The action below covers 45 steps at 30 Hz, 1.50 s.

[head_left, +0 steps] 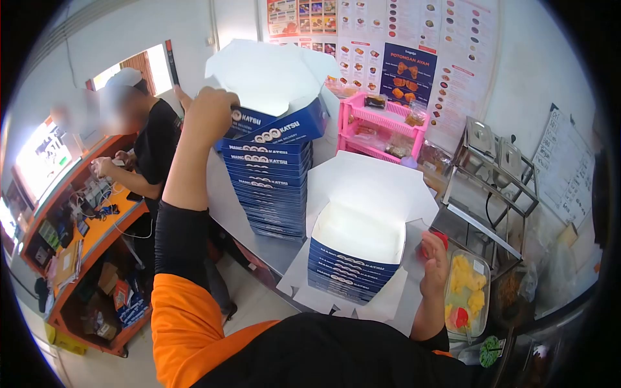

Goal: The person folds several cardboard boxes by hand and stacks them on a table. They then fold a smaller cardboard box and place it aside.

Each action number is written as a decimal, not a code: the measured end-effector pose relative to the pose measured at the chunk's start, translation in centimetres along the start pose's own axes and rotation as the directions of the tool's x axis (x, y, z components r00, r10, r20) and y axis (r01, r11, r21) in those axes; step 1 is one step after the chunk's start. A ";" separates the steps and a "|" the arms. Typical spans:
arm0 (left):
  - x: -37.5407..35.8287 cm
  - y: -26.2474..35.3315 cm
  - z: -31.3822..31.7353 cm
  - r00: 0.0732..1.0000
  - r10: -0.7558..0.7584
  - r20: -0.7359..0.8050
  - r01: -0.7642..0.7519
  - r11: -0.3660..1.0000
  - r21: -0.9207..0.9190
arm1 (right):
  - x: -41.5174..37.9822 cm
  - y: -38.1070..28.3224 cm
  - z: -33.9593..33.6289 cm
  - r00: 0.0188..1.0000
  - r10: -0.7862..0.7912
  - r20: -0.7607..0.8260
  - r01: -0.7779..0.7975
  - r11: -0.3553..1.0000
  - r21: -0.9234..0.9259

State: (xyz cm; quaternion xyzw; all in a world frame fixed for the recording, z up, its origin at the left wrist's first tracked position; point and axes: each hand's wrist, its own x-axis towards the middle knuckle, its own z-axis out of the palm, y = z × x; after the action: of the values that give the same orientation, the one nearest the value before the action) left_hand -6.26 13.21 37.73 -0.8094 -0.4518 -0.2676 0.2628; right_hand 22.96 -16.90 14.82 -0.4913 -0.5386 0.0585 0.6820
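Note:
My left hand [210,111] is raised at the top of a tall stack of nested blue takeaway boxes [272,187], its fingers closed over the near left edge of an open takeaway box [249,118]. This top box sits tilted, and its white lid [255,74] stands open. To the right is a shorter stack of the same boxes [352,271]; the uppermost has a white inside and a raised lid [369,184]. My right hand [433,266] is just right of this stack, fingers extended and holding nothing I can see. A red object [440,239] shows behind its fingertips.
A pink rack [385,126] with packets stands behind the stacks. At right are a tray [482,317] with yellow food and a red-ended utensil, and a metal stand [495,161] with lidded containers. A co-worker [162,129] stands at left by an orange counter [107,223].

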 end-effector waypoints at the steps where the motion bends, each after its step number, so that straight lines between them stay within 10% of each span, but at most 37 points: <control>1: 0.2 -0.4 0.1 0.991 0.050 -0.123 -0.049 0.999 0.008 | -0.1 -0.1 0.1 1.000 0.004 -0.008 -0.004 1.000 -0.012; 6: 0.4 0.4 -1.5 0.757 0.204 -0.621 -0.280 0.960 -0.026 | 0.0 0.2 -0.9 0.973 0.231 -0.013 -0.232 0.972 -0.031; 7: -0.4 1.8 -2.5 0.689 0.227 -0.689 -0.319 0.948 -0.007 | 0.5 -0.7 0.1 0.998 -0.058 -0.003 0.058 0.996 -0.066; 15: -13.4 15.0 -4.2 0.619 0.614 -0.490 -0.777 0.385 -0.499 | 0.9 -2.8 3.0 0.990 0.090 -0.105 -0.022 0.853 0.522; 19: -16.4 17.7 0.4 0.665 0.510 -0.545 -0.722 0.252 -0.645 | 0.0 -3.6 2.5 0.936 0.340 0.087 -0.327 0.755 0.568; 22: -16.0 17.5 1.8 0.662 0.378 -0.647 -0.749 0.342 -0.567 | 0.9 -4.5 2.3 0.906 0.418 -0.065 -0.354 0.834 0.423; 26: -13.7 15.5 5.2 0.938 0.025 -0.347 -0.319 0.459 -0.829 | 1.2 -3.4 0.3 0.817 0.561 -0.131 -0.459 0.771 0.442; 27: -13.3 15.0 5.1 1.000 -0.027 -0.001 0.008 0.339 -0.941 | 1.1 -3.1 0.0 0.815 0.566 -0.124 -0.468 0.769 0.435; 29: -12.7 14.2 7.9 0.983 0.108 0.146 0.063 0.548 -0.834 | 1.4 -4.2 1.1 0.828 0.528 -0.188 -0.425 0.811 0.402; 35: -11.0 13.6 9.0 0.659 0.300 0.690 0.682 0.149 -0.716 | 2.3 -4.6 2.4 0.836 0.548 0.004 -0.520 0.790 0.324; 40: -9.8 14.1 7.8 0.580 0.377 0.722 0.719 0.177 -0.672 | 2.9 -4.8 2.5 0.847 0.515 0.135 -0.532 0.826 0.187; 45: -8.9 13.9 7.8 0.658 0.456 0.599 0.391 0.473 -0.789 | 2.3 -4.7 1.6 0.822 0.510 0.254 -0.496 0.860 -0.121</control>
State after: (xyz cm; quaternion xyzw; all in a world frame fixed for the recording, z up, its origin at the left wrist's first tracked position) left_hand 3.41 6.83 23.59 -0.8639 -0.2939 -0.0932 -0.3982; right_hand 20.48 -16.96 19.72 -0.6194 -0.4814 0.2912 0.5475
